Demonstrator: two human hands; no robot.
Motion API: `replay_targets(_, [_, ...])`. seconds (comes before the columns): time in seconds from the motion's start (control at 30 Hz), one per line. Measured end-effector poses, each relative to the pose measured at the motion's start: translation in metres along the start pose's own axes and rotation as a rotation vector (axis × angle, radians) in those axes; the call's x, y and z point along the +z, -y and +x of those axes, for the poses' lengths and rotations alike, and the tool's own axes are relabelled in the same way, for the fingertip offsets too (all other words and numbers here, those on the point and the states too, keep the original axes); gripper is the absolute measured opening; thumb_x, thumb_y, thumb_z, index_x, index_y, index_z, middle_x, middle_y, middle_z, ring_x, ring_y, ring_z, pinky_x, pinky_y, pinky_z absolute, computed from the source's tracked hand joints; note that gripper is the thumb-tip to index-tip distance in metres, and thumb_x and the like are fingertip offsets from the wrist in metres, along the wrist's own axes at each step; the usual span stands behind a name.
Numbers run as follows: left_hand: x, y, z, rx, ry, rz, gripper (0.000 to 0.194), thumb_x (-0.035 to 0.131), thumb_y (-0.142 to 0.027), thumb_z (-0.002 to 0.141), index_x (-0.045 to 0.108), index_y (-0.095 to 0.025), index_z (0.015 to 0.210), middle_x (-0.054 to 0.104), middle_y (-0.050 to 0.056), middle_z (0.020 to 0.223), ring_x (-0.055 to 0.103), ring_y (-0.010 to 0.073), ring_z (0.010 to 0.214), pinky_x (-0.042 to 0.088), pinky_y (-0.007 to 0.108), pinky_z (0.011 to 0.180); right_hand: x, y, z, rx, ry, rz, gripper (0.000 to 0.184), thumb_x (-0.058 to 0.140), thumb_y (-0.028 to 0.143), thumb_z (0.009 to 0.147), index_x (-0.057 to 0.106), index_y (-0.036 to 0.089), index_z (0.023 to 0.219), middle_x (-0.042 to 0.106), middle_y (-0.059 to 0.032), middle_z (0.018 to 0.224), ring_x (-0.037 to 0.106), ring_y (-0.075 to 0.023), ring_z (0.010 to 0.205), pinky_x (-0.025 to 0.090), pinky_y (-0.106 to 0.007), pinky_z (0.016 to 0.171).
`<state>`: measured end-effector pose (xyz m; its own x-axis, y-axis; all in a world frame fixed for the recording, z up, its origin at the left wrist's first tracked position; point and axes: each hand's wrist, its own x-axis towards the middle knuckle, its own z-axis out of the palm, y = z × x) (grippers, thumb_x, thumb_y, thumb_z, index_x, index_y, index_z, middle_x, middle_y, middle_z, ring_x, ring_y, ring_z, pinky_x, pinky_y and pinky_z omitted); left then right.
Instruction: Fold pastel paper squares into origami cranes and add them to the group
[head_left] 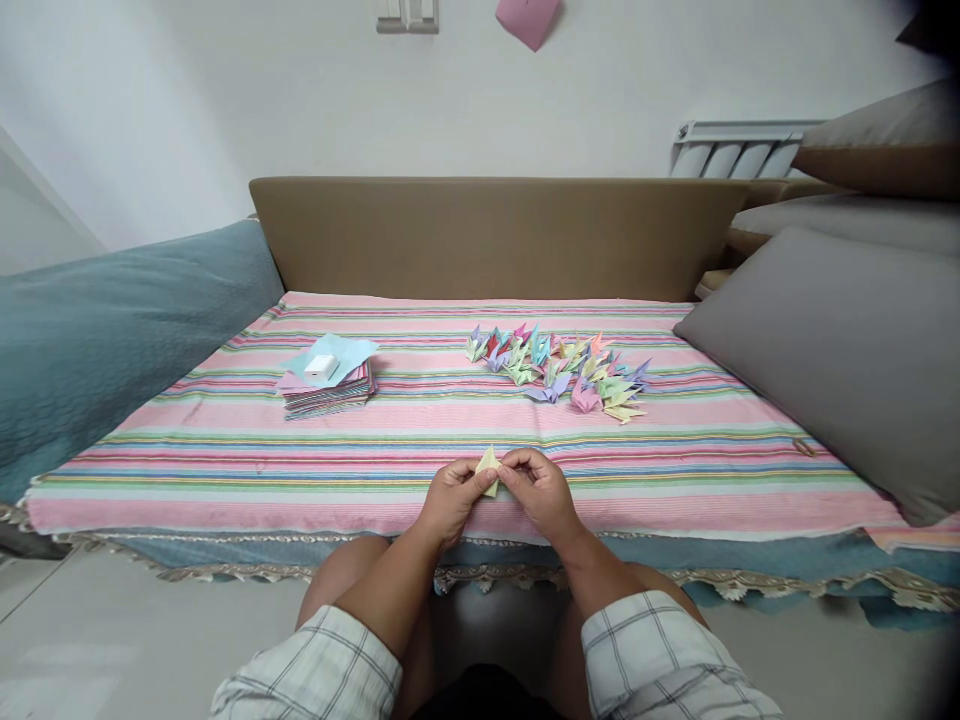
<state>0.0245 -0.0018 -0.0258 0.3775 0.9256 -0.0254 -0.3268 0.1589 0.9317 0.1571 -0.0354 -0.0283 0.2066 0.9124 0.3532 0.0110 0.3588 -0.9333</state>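
Note:
A small piece of folded pale yellow paper (489,461) is pinched between both hands above the front part of the striped cloth. My left hand (453,497) grips its left side, thumb on top. On its right side, my right hand (541,492) has thumb and fingertips pressed together on the paper. Beyond the hands and to the right lies a cluster of folded paper cranes (551,384) in many colours. Off to the left is a stack of square coloured paper (330,402), topped by a light blue sheet (349,352) with a small white box-shaped object (321,367) on it.
The striped cloth (225,440) covers a sofa seat with a brown backrest (480,240). A blue-covered armrest (127,330) rises at left, and grey cushions (840,350) lie at right. A small brown ring-shaped item (803,448) rests near the cushion.

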Motion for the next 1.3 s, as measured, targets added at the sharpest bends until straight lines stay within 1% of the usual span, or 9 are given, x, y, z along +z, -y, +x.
replay_targets(0.2, [-0.001, 0.001, 0.000, 0.039, 0.016, 0.063, 0.025, 0.077, -0.037, 0.059, 0.068, -0.014, 0.067, 0.061, -0.001, 0.062, 0.051, 0.0111, 0.062, 0.041, 0.023, 0.065, -0.001, 0.002, 0.002, 0.083, 0.071, 0.008, 0.025, 0.062, 0.040, 0.073, 0.064, 0.020, 0.087, 0.066, -0.0031, 0.075, 0.060, -0.0140, 0.064, 0.052, -0.027, 0.059])
replay_targets(0.37, [0.000, 0.000, 0.000, 0.055, -0.004, 0.096, 0.024, 0.077, -0.036, 0.058, 0.067, -0.015, 0.064, 0.062, -0.001, 0.062, 0.052, 0.0115, 0.062, 0.042, 0.024, 0.066, -0.004, 0.004, 0.002, 0.013, 0.045, -0.067, 0.018, 0.063, 0.037, 0.074, 0.066, 0.020, 0.078, 0.066, -0.0035, 0.078, 0.061, -0.0162, 0.073, 0.051, -0.029, 0.067])
replay_targets(0.5, [0.003, -0.002, -0.001, 0.047, -0.005, 0.106, 0.024, 0.078, -0.035, 0.057, 0.066, -0.015, 0.062, 0.062, -0.001, 0.061, 0.053, 0.0111, 0.061, 0.042, 0.024, 0.065, -0.003, 0.006, 0.001, 0.015, 0.062, -0.064, 0.018, 0.060, 0.037, 0.076, 0.061, 0.020, 0.074, 0.062, -0.0002, 0.068, 0.057, -0.0133, 0.062, 0.048, -0.025, 0.060])
replay_targets(0.7, [0.002, -0.001, 0.000, 0.012, 0.005, 0.008, 0.024, 0.079, -0.032, 0.057, 0.064, -0.014, 0.064, 0.063, -0.002, 0.060, 0.053, 0.0093, 0.058, 0.041, 0.022, 0.062, 0.002, 0.003, 0.000, 0.055, 0.074, -0.020, 0.020, 0.056, 0.039, 0.079, 0.058, 0.019, 0.075, 0.057, 0.0013, 0.064, 0.053, -0.0114, 0.058, 0.045, -0.024, 0.056])
replay_targets(0.9, [0.000, 0.001, 0.001, -0.011, -0.020, -0.140, 0.022, 0.079, -0.030, 0.058, 0.064, -0.014, 0.063, 0.066, 0.000, 0.061, 0.056, 0.0103, 0.059, 0.044, 0.024, 0.064, 0.004, -0.004, 0.000, 0.157, 0.084, 0.121, 0.031, 0.066, 0.041, 0.071, 0.059, 0.020, 0.093, 0.060, 0.0003, 0.073, 0.055, -0.0113, 0.060, 0.048, -0.025, 0.057])
replay_targets(1.0, [0.002, -0.001, 0.001, -0.030, -0.050, -0.178, 0.024, 0.081, -0.030, 0.054, 0.064, -0.014, 0.060, 0.066, 0.000, 0.061, 0.057, 0.0111, 0.059, 0.046, 0.025, 0.065, 0.004, -0.005, 0.000, 0.188, 0.106, 0.103, 0.027, 0.068, 0.039, 0.069, 0.063, 0.018, 0.086, 0.061, 0.0002, 0.070, 0.054, -0.0113, 0.060, 0.046, -0.025, 0.059])
replay_targets(1.1, [0.004, -0.003, 0.000, -0.042, -0.050, -0.186, 0.024, 0.081, -0.031, 0.054, 0.065, -0.013, 0.059, 0.066, 0.001, 0.060, 0.060, 0.0126, 0.060, 0.048, 0.027, 0.068, 0.005, -0.004, 0.000, 0.203, 0.052, 0.108, 0.025, 0.068, 0.040, 0.068, 0.063, 0.017, 0.077, 0.060, 0.0017, 0.063, 0.052, -0.0104, 0.057, 0.044, -0.024, 0.057])
replay_targets(1.2, [0.004, -0.004, -0.001, -0.059, -0.036, -0.197, 0.025, 0.081, -0.029, 0.055, 0.067, -0.013, 0.068, 0.068, 0.001, 0.066, 0.062, 0.0128, 0.064, 0.049, 0.027, 0.071, 0.005, -0.004, 0.001, 0.222, 0.005, 0.115, 0.025, 0.068, 0.041, 0.067, 0.062, 0.017, 0.074, 0.058, 0.0027, 0.060, 0.050, -0.0096, 0.055, 0.042, -0.023, 0.054])
replay_targets(1.3, [0.001, -0.004, 0.000, -0.073, 0.007, -0.211, 0.034, 0.081, -0.024, 0.054, 0.066, -0.014, 0.083, 0.069, 0.002, 0.075, 0.063, 0.0125, 0.069, 0.050, 0.027, 0.073, 0.004, -0.004, 0.003, 0.273, -0.026, 0.142, 0.027, 0.068, 0.042, 0.067, 0.062, 0.017, 0.075, 0.058, 0.0031, 0.059, 0.049, -0.0090, 0.052, 0.042, -0.023, 0.053])
